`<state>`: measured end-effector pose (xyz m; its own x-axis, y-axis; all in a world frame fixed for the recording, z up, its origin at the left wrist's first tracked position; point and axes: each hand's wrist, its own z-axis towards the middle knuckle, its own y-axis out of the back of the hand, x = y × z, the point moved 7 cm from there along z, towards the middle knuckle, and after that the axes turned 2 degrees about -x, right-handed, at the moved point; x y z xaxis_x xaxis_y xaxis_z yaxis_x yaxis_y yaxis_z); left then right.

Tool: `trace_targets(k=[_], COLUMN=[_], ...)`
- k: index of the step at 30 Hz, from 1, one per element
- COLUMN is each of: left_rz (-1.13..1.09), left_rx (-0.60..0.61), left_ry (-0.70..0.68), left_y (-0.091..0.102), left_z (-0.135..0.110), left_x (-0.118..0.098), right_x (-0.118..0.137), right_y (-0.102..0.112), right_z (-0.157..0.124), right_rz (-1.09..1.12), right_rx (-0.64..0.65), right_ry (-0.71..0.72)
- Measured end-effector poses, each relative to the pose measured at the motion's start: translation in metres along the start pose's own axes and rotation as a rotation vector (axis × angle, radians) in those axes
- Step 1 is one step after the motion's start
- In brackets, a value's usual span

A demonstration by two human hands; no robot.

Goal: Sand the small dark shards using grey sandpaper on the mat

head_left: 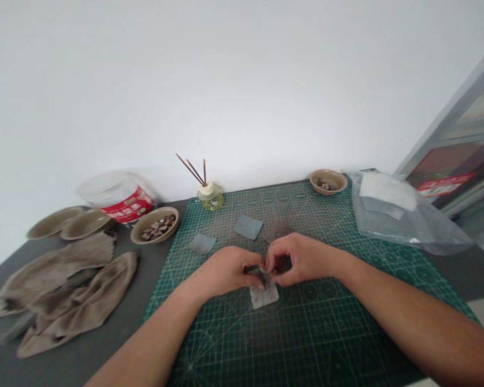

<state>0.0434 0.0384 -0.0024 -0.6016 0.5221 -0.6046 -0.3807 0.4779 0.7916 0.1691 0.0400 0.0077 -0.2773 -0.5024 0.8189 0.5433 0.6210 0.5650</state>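
My left hand (236,270) and my right hand (300,259) meet over the middle of the green cutting mat (226,344). Both are closed in a pinch, fingertips almost touching. Whatever small, dark thing sits between them is too hidden to make out. Just below the fingertips lies a light grey, square piece with dark smudges (265,297), its upper part covered by my fingers. Beyond my hands are two blue-grey square sheets, one in the middle (248,226) and one to the left (202,243). A dark brown sheet (277,230) is partly behind my right hand.
Stones fill a bowl (155,226) at left; another bowl (328,181) stands back right. A reed diffuser (211,196) is on the mat's far edge. Left are brown cloths (84,301), a red-labelled tub (125,201) and two bowls (56,221). A clear plastic bag (403,226) lies right.
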Motion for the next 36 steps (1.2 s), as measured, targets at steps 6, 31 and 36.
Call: trace_targets(k=[6,31,36], left_rz=[0.104,0.098,0.110], left_rx=[0.016,-0.013,-0.026], left_ry=[0.078,0.068,0.094], left_y=[-0.002,0.003,0.005], left_z=[0.002,-0.002,-0.001], left_x=[0.004,0.013,0.014], right_x=[0.010,0.005,0.007], right_y=[-0.008,-0.026,-0.028], right_z=[-0.003,-0.008,-0.008], right_rz=[-0.227,-0.513,-0.524], right_rx=[-0.006,-0.077,-0.057], right_ry=[0.086,0.075,0.107])
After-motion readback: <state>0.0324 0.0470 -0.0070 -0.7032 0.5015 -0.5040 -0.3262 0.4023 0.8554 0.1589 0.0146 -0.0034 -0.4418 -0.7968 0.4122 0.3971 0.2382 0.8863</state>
